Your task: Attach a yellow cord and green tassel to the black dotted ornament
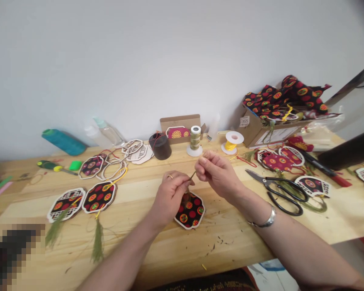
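1. Where the table (133, 202) starts on the left, a teal thread cone (63, 141) and a screwdriver (53, 165) lie near the wall, both untouched.
2. Two patterned ornaments (66, 203) (99, 196) lie flat, left of centre. Each has a yellow loop and a green tassel (97, 242), so these look done.
3. Bare wooden frames (138, 151) are piled behind them with no fabric in them. They look not yet made up.
4. Left hand (170, 196): grip pinched together on the low end of a thin strand (193, 175).
5. One ornament (191, 211) lies flat on the table just below the left hand, which covers part of it. No loop or tassel shows on it. Can't tell if the strand is fixed to it. Probably the piece in work, about mid-way.
6. Right hand (216, 171): fingertips clamped on the upper end of the same strand, which runs taut between the hands.
7. A green spool (195, 139) and a yellow spool (232, 142) stand behind the hands, apart from them.
8. Scissors (283, 192) lie just right of the right forearm, not held.
9. More ornaments (276, 159) lie on the right, plus a box (261, 129) heaped with the same fabric. Seems a good share is left to do.
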A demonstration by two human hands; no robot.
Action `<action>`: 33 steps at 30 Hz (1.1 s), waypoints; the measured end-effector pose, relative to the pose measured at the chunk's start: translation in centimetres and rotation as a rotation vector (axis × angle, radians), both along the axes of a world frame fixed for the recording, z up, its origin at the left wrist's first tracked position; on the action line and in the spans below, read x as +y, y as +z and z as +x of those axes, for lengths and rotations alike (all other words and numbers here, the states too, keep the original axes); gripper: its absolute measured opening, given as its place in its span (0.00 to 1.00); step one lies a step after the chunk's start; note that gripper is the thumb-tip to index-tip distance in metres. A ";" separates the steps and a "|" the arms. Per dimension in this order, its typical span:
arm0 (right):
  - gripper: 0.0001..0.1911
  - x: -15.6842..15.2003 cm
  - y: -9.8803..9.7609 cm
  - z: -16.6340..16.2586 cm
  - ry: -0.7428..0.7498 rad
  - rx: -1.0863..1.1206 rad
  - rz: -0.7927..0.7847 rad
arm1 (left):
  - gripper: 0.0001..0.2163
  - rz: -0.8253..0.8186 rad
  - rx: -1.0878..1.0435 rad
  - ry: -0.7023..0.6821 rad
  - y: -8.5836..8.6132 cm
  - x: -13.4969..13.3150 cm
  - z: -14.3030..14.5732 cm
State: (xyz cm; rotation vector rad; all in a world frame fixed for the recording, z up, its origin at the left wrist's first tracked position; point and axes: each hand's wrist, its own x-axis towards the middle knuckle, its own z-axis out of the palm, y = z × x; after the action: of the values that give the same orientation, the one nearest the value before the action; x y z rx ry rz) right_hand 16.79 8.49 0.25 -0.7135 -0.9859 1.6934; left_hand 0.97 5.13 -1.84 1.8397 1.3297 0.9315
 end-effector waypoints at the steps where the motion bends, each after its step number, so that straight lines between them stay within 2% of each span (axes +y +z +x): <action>1: 0.16 0.1 0.3 0.2 -0.027 0.016 0.015 | 0.10 0.047 0.038 0.013 -0.1 0.1 -0.1; 8: 0.16 0.5 1.6 1.3 -0.141 0.064 0.114 | 0.10 0.241 0.239 0.154 -0.7 0.7 -0.5; 12: 0.16 1.1 1.2 1.7 -0.224 -0.025 0.167 | 0.13 0.290 0.167 0.357 0.0 0.5 -0.5; 14: 0.15 1.4 0.7 1.6 -0.249 -0.091 0.191 | 0.11 0.178 0.002 0.333 0.5 0.2 -0.2; 15: 0.14 1.4 0.5 1.6 -0.256 -0.128 0.203 | 0.10 0.010 -0.103 0.264 0.7 0.0 -0.1; 18: 0.11 0.7 0.0 1.1 -0.231 -0.269 0.270 | 0.14 -0.667 -0.497 0.034 0.9 -0.7 0.5; 20: 0.08 -0.2 -0.1 0.6 -0.179 -0.425 0.363 | 0.14 -0.897 -0.704 -0.056 0.8 -0.9 0.8; 23: 0.05 -1.6 -0.1 0.0 -0.038 -0.714 0.536 | 0.11 -0.983 -0.907 -0.016 0.6 -0.8 0.8; 26: 0.06 -2.6 -0.2 -0.5 0.126 -0.920 0.760 | 0.09 -1.007 -0.996 0.070 0.4 -0.4 0.5; 29: 0.07 -3.0 -0.3 -0.8 0.214 -1.033 0.978 | 0.08 -0.977 -1.011 0.061 0.4 -0.2 0.3; 33: 0.11 -3.3 -0.5 -1.2 0.261 -1.074 1.133 | 0.06 -0.904 -0.962 0.075 0.6 0.1 0.3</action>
State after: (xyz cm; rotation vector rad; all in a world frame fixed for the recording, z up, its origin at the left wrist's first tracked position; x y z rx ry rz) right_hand 15.64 5.23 -0.24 -0.6662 -2.5432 0.5560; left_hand 1.28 5.20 -1.20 0.5146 0.9225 0.8544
